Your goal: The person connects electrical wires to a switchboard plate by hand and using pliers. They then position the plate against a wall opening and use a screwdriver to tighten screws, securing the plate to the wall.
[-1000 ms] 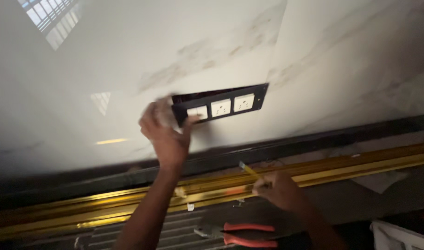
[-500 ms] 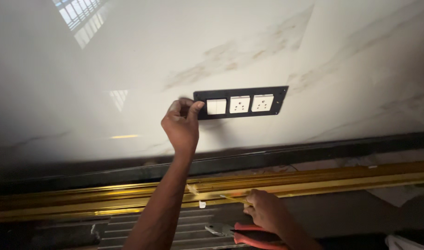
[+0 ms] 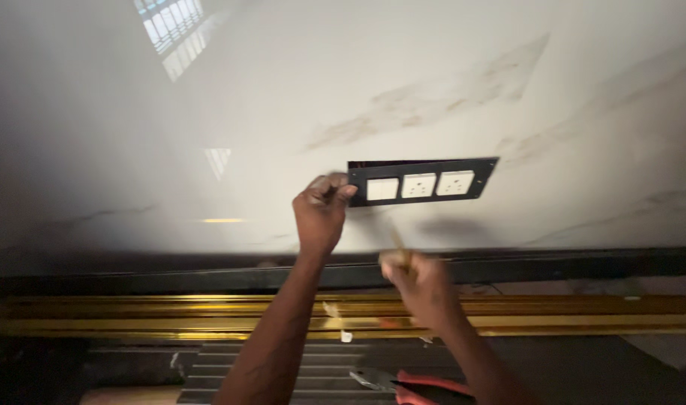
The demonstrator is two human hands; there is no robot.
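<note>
With the left hand [image 3: 322,217] pinching the left end of the black plate [image 3: 422,181] at frame centre, keep it level while the right hand [image 3: 422,289], fingers seemingly closed on a blurred yellow tool [image 3: 398,241], rises squarely.

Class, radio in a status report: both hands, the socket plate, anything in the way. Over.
Left hand grips black socket plate at its left end. Right hand holds a thin yellowish tool below. Nothing blocking the plate.

No packages, labels, signs — or screens.
</note>
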